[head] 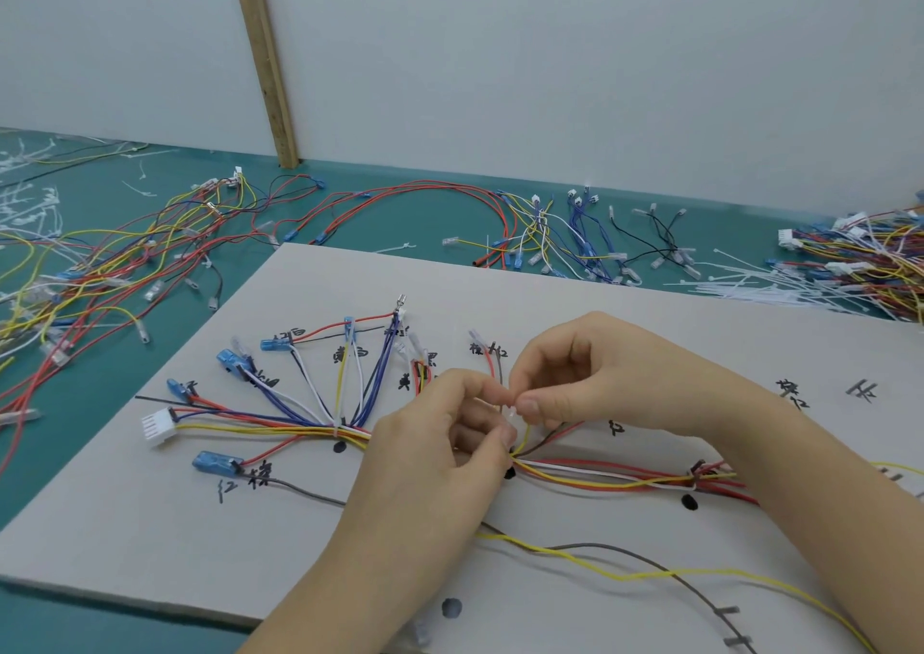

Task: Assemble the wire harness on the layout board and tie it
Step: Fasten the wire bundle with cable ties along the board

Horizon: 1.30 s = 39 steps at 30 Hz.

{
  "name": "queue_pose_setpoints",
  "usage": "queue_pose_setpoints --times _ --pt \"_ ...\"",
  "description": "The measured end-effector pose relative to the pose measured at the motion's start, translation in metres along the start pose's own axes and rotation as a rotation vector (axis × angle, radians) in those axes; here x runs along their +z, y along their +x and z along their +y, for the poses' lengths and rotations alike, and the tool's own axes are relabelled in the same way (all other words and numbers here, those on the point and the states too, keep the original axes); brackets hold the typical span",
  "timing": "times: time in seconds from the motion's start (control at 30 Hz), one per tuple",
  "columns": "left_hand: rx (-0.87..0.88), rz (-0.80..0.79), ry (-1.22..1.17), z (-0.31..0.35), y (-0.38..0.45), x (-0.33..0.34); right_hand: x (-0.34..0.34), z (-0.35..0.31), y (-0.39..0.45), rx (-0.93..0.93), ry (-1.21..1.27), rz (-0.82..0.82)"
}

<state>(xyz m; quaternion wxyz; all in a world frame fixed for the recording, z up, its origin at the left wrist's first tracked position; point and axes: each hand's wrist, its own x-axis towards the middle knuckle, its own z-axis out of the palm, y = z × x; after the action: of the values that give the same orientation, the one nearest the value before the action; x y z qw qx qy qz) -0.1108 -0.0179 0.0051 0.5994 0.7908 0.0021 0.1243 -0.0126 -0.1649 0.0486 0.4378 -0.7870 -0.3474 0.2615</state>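
A grey layout board (310, 283) with handwritten labels and black dots carries the wire harness (300, 428): red, yellow, white and blue wires fan out to blue terminals and a white connector (159, 426) at the left. Over the bundle's middle, my left hand (430, 443) and my right hand (590, 373) meet fingertip to fingertip. Both pinch a small translucent white cable tie (511, 416) around the wires. To the right the bundle runs to a tied point (695, 476). A loose yellow and a grey wire (625, 573) trail toward the lower right.
The green table (400, 218) around the board is strewn with loose wires: a large tangle (100, 263) at the left, red loops and blue leads (550, 238) at the back, white cable ties (780, 288) and more harnesses (875, 253) at the right. A wooden strip (265, 58) leans on the wall.
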Motion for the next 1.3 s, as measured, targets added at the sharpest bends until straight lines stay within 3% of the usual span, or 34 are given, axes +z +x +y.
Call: queue_pose_setpoints --times 0.23,0.53,0.7,0.93,1.3 --pt "-0.042 0.012 -0.042 0.000 0.002 0.000 0.006 -0.006 -0.001 -0.032 -0.052 -0.035" --pt "-0.096 -0.022 -0.033 0.006 0.009 -0.005 0.005 -0.005 -0.001 -0.115 -0.126 0.054" --pt "-0.112 -0.062 0.078 0.006 0.008 -0.004 0.004 -0.002 0.000 -0.113 -0.103 0.100" --pt "-0.030 -0.145 0.330 0.010 0.014 -0.010 0.011 -0.002 0.002 -0.077 -0.012 0.037" --pt "0.034 -0.237 0.554 0.015 0.019 -0.011 0.008 -0.006 -0.001 -0.102 0.123 0.138"
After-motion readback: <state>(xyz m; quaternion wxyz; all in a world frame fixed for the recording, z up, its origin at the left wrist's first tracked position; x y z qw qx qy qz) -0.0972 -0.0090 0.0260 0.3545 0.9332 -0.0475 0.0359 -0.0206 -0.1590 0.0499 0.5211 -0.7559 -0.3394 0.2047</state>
